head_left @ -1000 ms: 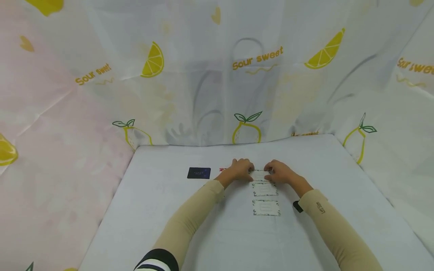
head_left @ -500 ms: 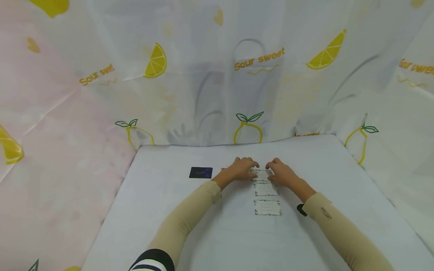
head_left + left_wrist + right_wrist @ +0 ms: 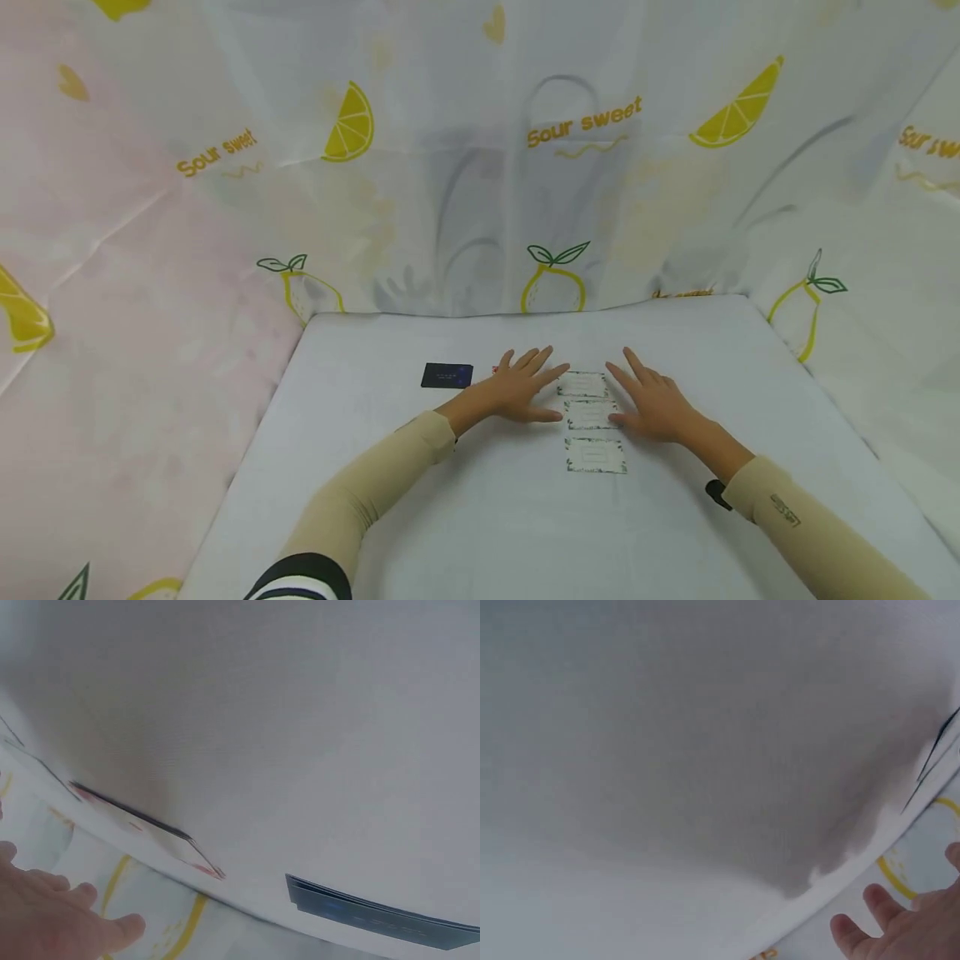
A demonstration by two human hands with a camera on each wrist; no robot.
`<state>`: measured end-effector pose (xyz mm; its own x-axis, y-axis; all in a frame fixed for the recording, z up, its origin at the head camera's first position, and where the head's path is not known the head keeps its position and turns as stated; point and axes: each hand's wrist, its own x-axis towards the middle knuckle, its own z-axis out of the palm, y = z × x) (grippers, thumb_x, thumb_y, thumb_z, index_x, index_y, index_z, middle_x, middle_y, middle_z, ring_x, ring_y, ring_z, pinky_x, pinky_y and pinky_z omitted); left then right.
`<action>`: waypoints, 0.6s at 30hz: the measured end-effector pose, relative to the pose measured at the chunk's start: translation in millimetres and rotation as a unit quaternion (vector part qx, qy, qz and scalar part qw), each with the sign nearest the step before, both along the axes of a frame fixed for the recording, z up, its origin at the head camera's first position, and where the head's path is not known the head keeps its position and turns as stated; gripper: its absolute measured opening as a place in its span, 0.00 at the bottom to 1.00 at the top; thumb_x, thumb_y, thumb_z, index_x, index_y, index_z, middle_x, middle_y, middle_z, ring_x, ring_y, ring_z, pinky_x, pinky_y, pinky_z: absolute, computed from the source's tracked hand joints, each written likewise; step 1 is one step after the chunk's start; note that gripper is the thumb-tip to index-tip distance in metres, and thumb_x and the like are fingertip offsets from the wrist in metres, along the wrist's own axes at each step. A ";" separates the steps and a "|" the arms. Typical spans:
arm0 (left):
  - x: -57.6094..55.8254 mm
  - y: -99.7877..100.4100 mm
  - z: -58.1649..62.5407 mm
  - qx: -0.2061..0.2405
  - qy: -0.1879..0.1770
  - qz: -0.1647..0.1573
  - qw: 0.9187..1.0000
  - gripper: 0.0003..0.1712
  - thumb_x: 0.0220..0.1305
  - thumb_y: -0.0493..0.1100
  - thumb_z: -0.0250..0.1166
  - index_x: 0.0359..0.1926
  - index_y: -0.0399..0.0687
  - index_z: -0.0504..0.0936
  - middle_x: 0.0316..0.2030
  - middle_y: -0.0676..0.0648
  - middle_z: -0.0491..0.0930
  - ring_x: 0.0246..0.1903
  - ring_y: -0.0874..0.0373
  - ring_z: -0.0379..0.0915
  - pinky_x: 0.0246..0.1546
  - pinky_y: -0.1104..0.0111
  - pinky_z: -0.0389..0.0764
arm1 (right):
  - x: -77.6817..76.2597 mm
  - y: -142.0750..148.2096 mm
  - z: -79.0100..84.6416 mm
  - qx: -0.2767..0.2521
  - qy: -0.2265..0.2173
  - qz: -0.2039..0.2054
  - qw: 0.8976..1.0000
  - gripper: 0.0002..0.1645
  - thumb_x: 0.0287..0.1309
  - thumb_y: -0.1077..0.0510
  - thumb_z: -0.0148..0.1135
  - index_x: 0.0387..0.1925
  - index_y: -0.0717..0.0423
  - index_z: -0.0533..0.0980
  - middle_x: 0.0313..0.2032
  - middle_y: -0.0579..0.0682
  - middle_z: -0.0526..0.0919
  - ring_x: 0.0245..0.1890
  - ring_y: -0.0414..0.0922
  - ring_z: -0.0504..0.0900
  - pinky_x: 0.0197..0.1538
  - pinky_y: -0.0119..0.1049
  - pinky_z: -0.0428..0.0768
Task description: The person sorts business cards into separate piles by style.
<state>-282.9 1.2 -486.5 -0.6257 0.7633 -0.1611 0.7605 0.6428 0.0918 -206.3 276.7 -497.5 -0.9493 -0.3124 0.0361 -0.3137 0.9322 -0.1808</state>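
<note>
Three white cards with leafy printed borders lie in a column on the table: a far card (image 3: 583,384), a middle card (image 3: 588,414) and a near card (image 3: 596,456). My left hand (image 3: 519,390) spreads its fingers just left of the far and middle cards, holding nothing. On the other side, my right hand (image 3: 654,407) is spread too, its thumb tip at the middle card's right edge. Behind my left hand, a stack of white cards with red print (image 3: 146,829) is mostly hidden in the head view but shows in the left wrist view.
A stack of dark blue cards (image 3: 447,376) lies left of my left hand. The white tabletop (image 3: 480,533) ends at the back against a lemon-printed curtain (image 3: 420,208). A black band (image 3: 717,493) shows at my right wrist.
Both hands have let go of the far card, drawn apart and moved slightly toward me, their curled fingers straightening. The far card stays above the middle one in the column.
</note>
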 end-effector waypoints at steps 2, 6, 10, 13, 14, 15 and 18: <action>2.9 -3.9 -1.2 -0.004 -0.002 -0.003 1.000 0.52 0.62 0.80 0.45 0.78 0.71 0.36 0.79 0.45 0.36 0.78 0.46 0.35 0.73 0.39 0.40 | 5.5 2.9 -1.9 0.004 0.001 0.006 1.000 0.51 0.58 0.40 0.66 0.75 0.52 0.55 0.76 0.66 0.45 0.65 0.71 0.65 0.59 0.70 0.66; 10.9 -6.7 -2.0 -0.001 -0.005 -0.012 1.000 0.50 0.63 0.80 0.43 0.79 0.69 0.38 0.79 0.44 0.36 0.78 0.46 0.36 0.73 0.39 0.39 | 14.3 7.3 -2.2 0.007 0.006 0.017 1.000 0.49 0.59 0.41 0.66 0.75 0.53 0.57 0.75 0.67 0.48 0.65 0.71 0.66 0.58 0.69 0.67; 19.9 -4.0 -1.2 0.007 0.001 -0.031 1.000 0.50 0.64 0.78 0.45 0.79 0.64 0.45 0.79 0.45 0.44 0.77 0.46 0.43 0.72 0.40 0.44 | 18.1 8.2 -0.8 -0.004 0.016 0.035 0.999 0.44 0.60 0.45 0.66 0.73 0.53 0.60 0.74 0.67 0.54 0.64 0.70 0.68 0.58 0.69 0.68; 25.2 1.1 -0.4 0.016 0.008 -0.045 0.999 0.46 0.65 0.75 0.49 0.76 0.59 0.56 0.75 0.46 0.56 0.74 0.49 0.54 0.71 0.44 0.55 | 18.9 7.0 -0.2 -0.011 0.024 0.053 0.998 0.39 0.60 0.47 0.67 0.69 0.54 0.66 0.68 0.66 0.65 0.62 0.67 0.71 0.56 0.66 0.70; 26.0 3.5 -0.5 0.022 0.011 -0.048 0.999 0.43 0.66 0.73 0.51 0.75 0.57 0.60 0.73 0.47 0.61 0.72 0.50 0.58 0.69 0.47 0.59 | 19.0 6.5 -0.2 -0.016 0.024 0.059 0.998 0.38 0.59 0.47 0.68 0.67 0.55 0.68 0.65 0.65 0.69 0.60 0.66 0.73 0.56 0.65 0.71; 26.3 6.0 -1.3 0.030 0.014 -0.048 0.998 0.40 0.67 0.70 0.53 0.72 0.56 0.64 0.70 0.48 0.66 0.69 0.52 0.63 0.66 0.50 0.65 | 18.7 5.8 -0.4 -0.020 0.024 0.064 0.997 0.36 0.59 0.48 0.68 0.65 0.56 0.70 0.62 0.64 0.72 0.59 0.64 0.75 0.55 0.64 0.73; 25.6 13.7 -4.0 0.058 0.013 -0.035 0.998 0.31 0.69 0.62 0.58 0.65 0.53 0.74 0.59 0.50 0.76 0.56 0.59 0.74 0.55 0.62 0.75 | 16.7 3.8 -1.6 -0.029 0.015 0.072 0.997 0.30 0.59 0.50 0.69 0.60 0.57 0.74 0.55 0.60 0.78 0.54 0.59 0.78 0.53 0.59 0.76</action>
